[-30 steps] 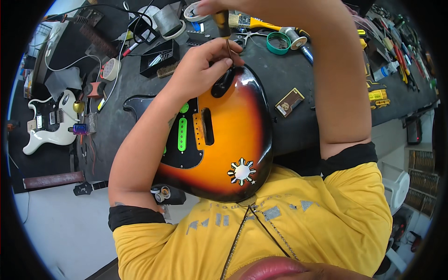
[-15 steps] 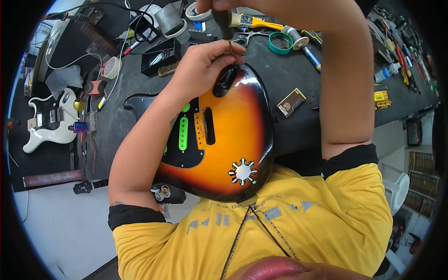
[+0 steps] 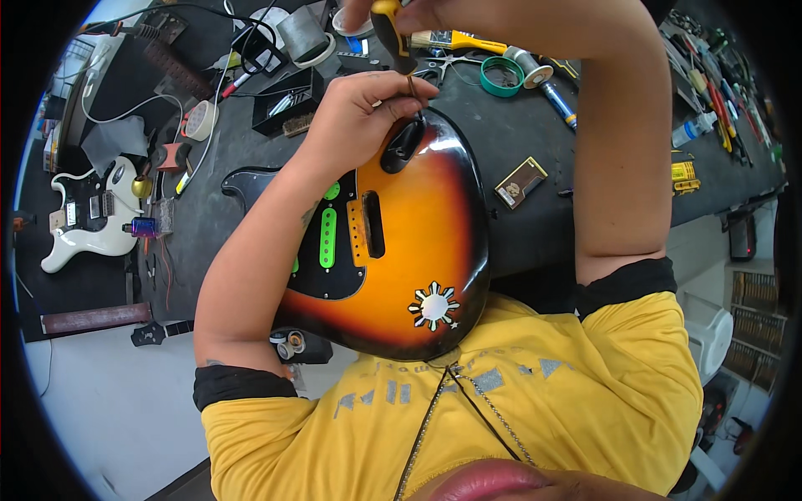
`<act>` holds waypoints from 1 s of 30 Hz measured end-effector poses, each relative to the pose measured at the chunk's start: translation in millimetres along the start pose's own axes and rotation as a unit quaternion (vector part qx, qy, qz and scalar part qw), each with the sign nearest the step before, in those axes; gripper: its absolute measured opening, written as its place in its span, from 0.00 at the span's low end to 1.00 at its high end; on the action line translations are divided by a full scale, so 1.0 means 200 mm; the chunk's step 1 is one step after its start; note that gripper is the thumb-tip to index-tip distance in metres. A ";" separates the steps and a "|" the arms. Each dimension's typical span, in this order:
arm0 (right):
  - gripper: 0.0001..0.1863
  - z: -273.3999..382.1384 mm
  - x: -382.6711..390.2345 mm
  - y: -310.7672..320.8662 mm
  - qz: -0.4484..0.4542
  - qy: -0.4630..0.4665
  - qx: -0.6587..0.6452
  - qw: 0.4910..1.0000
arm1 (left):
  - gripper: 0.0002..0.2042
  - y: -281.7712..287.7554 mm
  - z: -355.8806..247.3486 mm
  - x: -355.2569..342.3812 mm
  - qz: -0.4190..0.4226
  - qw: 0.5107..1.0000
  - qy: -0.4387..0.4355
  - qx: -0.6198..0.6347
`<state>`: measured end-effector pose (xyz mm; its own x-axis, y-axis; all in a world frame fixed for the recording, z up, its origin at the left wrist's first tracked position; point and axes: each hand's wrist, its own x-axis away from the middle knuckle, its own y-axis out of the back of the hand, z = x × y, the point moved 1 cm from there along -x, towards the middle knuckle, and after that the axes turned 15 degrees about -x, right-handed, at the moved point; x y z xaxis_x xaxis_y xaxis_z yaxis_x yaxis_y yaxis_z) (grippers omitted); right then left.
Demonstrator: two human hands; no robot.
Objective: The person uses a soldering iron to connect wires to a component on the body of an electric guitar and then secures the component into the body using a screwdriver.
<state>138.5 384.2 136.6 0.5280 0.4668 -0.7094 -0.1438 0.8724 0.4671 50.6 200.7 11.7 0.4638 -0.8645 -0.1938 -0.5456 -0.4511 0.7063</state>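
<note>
A sunburst electric guitar body leans from the bench edge against my front, with a black pickguard and green pickup covers. My right hand, partly cut off by the top edge, grips the handle of a yellow-and-black screwdriver. The screwdriver's shaft points down at the body's far rim, beside the black oval jack plate. My left hand rests there, thumb and fingers pinched round the lower shaft. The tip and any screw beneath it are hidden by those fingers.
Across the dark bench lie a small box, a green tape roll, a yellow paintbrush and a black parts tray. A white guitar body lies at left. Many hand tools crowd the right side.
My right hand's fingers have shifted on the screwdriver, baring the yellow part of its handle. The handle leans slightly more to the left. My left hand stays at the shaft's lower end.
</note>
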 end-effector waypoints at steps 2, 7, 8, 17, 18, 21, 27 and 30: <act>0.15 0.19 -0.02 -0.04 -0.044 -0.062 0.085 0.994 | 0.11 0.00 0.00 -0.01 0.003 1.000 -0.008 0.003; 0.17 0.24 -0.16 -0.02 0.010 -0.359 0.321 0.876 | 0.12 0.00 -0.04 -0.01 -0.010 0.998 -0.042 0.036; 0.18 0.25 -0.16 -0.02 0.008 -0.367 0.319 0.874 | 0.11 0.00 -0.03 -0.02 0.003 0.998 -0.055 0.010; 0.09 0.21 -0.05 0.04 0.008 -0.203 0.141 0.969 | 0.10 -0.02 -0.02 -0.03 0.034 0.999 -0.023 0.034; 0.10 0.18 -0.04 0.04 0.008 -0.202 0.182 0.962 | 0.10 -0.02 -0.02 -0.03 0.036 0.998 -0.025 0.039; 0.14 0.17 -0.12 -0.09 0.005 -0.243 0.334 0.911 | 0.10 0.02 0.02 0.03 0.030 0.999 -0.008 0.039; 0.16 0.27 -0.11 -0.08 -0.039 -0.290 0.274 0.916 | 0.09 0.01 0.03 0.01 0.034 0.999 -0.037 0.007; 0.11 0.25 -0.05 0.00 0.013 -0.245 0.173 0.954 | 0.09 0.01 -0.01 -0.02 0.041 0.998 -0.038 -0.032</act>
<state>175.7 372.9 170.4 0.8684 0.2899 -0.4022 0.0775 0.7218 0.6877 49.0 202.6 14.8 0.3639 -0.9135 -0.1819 -0.5335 -0.3645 0.7632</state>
